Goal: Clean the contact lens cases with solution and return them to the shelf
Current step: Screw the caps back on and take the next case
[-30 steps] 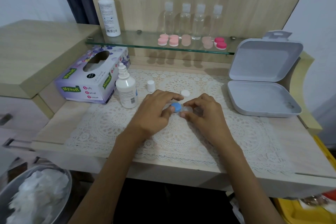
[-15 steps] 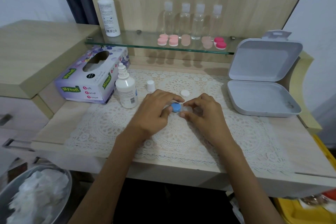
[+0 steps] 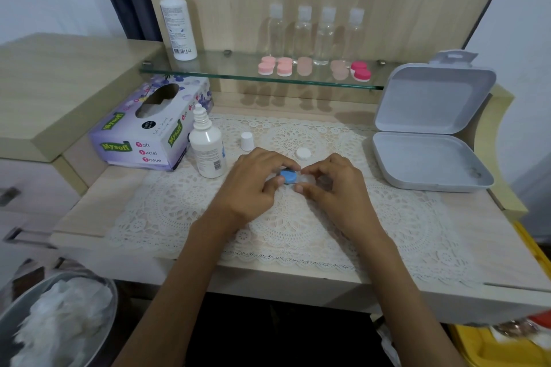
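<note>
The right hand (image 3: 331, 188) pinches the translucent twin-well lens case (image 3: 307, 179), its long axis running sideways from those fingertips to the left hand (image 3: 253, 185), whose thumb and forefinger grip the round blue plastic cap (image 3: 288, 176) at that end.

A single head-worn view looks from above the near edge of the desk (image 3: 104, 197), forward and down, close in, reaching the shelf (image 3: 208, 70) at its back edge.
</note>
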Action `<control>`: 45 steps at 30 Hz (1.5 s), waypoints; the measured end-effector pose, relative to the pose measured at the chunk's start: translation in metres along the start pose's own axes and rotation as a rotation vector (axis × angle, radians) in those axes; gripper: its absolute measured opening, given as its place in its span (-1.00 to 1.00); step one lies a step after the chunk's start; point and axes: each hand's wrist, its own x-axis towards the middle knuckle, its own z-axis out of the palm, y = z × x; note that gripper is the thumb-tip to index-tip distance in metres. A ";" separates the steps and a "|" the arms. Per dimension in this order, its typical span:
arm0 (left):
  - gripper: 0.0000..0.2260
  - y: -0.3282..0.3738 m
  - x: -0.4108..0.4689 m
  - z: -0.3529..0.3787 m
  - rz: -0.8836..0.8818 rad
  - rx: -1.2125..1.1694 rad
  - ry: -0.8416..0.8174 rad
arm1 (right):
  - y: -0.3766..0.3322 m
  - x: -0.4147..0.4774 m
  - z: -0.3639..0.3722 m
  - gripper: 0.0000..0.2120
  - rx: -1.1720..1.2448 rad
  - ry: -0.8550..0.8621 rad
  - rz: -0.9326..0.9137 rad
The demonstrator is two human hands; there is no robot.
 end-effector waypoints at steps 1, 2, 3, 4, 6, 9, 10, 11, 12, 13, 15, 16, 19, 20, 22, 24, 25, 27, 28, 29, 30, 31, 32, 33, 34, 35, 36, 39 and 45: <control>-0.73 0.000 0.000 0.000 0.005 0.004 -0.004 | 0.000 0.000 0.000 -0.74 -0.002 0.000 0.001; -0.73 0.001 0.000 0.000 0.004 0.008 -0.006 | 0.000 0.000 0.000 -0.74 -0.003 0.000 0.001; -0.74 0.001 0.000 0.000 -0.001 0.012 -0.001 | 0.000 0.000 0.000 -0.74 -0.004 -0.001 -0.001; -0.76 0.001 0.000 0.001 -0.010 0.015 0.011 | 0.000 0.000 0.000 -0.74 -0.004 -0.003 -0.003; -0.75 0.000 0.001 0.002 -0.040 0.021 0.042 | 0.000 0.000 -0.001 -0.73 0.004 -0.006 -0.002; -0.74 -0.002 0.002 0.002 -0.072 0.021 0.047 | 0.000 -0.001 -0.001 -0.73 0.018 -0.005 0.003; -0.76 -0.003 0.002 0.002 -0.072 0.020 0.042 | 0.000 -0.001 -0.001 -0.73 0.016 -0.004 0.003; -0.79 -0.003 0.002 0.002 -0.067 0.019 0.036 | 0.000 0.000 -0.001 -0.73 0.011 -0.004 0.003; -0.81 -0.003 0.002 0.002 -0.059 0.016 0.032 | 0.000 0.000 -0.001 -0.73 0.008 -0.003 0.002; -0.82 -0.003 0.002 0.002 -0.050 0.015 0.030 | -0.001 0.000 -0.001 -0.73 0.007 -0.003 0.000; -0.81 -0.002 0.002 0.002 -0.026 0.015 0.020 | -0.001 0.000 0.000 -0.74 0.007 -0.003 -0.003; -0.81 -0.002 0.002 0.002 -0.010 0.016 0.012 | -0.001 0.000 0.000 -0.74 0.006 -0.003 -0.002; -0.74 -0.001 0.001 0.001 0.030 0.015 -0.009 | -0.001 0.000 0.000 -0.75 0.006 -0.006 -0.002; -0.72 -0.001 0.000 0.001 0.032 0.014 -0.011 | -0.001 0.000 -0.001 -0.74 0.003 -0.006 -0.001; -0.72 0.000 0.000 0.001 0.015 0.012 0.002 | -0.001 0.000 -0.001 -0.74 0.001 -0.004 -0.001; -0.74 0.000 0.001 0.001 -0.033 0.011 0.027 | -0.001 0.000 -0.001 -0.74 0.008 -0.003 -0.002; -0.73 0.000 0.002 0.001 -0.054 0.015 0.037 | -0.001 0.000 -0.001 -0.74 0.011 -0.003 -0.001; -0.75 -0.002 0.002 0.001 -0.069 0.016 0.046 | -0.001 -0.001 -0.001 -0.73 0.010 -0.006 0.003; -0.77 -0.002 0.002 0.001 -0.066 0.008 0.049 | -0.001 -0.001 -0.001 -0.73 0.004 -0.006 0.003; -0.80 -0.002 0.002 0.002 -0.061 0.003 0.051 | -0.001 0.000 -0.001 -0.73 -0.002 -0.005 0.002; -0.81 -0.002 0.002 0.002 -0.058 0.001 0.051 | -0.002 0.000 -0.001 -0.73 -0.006 -0.004 0.001; -0.82 -0.002 0.002 0.002 -0.056 0.003 0.049 | -0.002 0.000 -0.001 -0.73 -0.009 -0.003 0.000; -0.82 -0.001 0.002 0.001 -0.054 0.004 0.047 | -0.002 -0.001 -0.001 -0.73 -0.011 -0.004 0.002; -0.82 -0.001 0.002 0.001 -0.051 0.005 0.044 | -0.002 -0.001 -0.001 -0.73 -0.015 -0.004 0.002; -0.82 0.000 0.002 0.001 -0.047 0.003 0.041 | -0.002 0.000 -0.001 -0.73 -0.018 -0.005 0.003; -0.82 0.000 0.002 0.001 -0.044 -0.002 0.038 | -0.002 0.000 -0.001 -0.72 -0.019 -0.006 0.003; -0.82 0.000 0.002 0.001 -0.044 -0.010 0.036 | -0.002 0.000 -0.001 -0.72 -0.021 -0.006 0.002; -0.82 0.000 0.001 0.000 -0.050 -0.028 0.031 | -0.002 0.000 -0.001 -0.72 -0.028 -0.009 0.008; -0.81 0.002 0.001 0.001 -0.066 -0.024 0.030 | -0.004 0.004 -0.010 -0.77 0.055 -0.110 0.062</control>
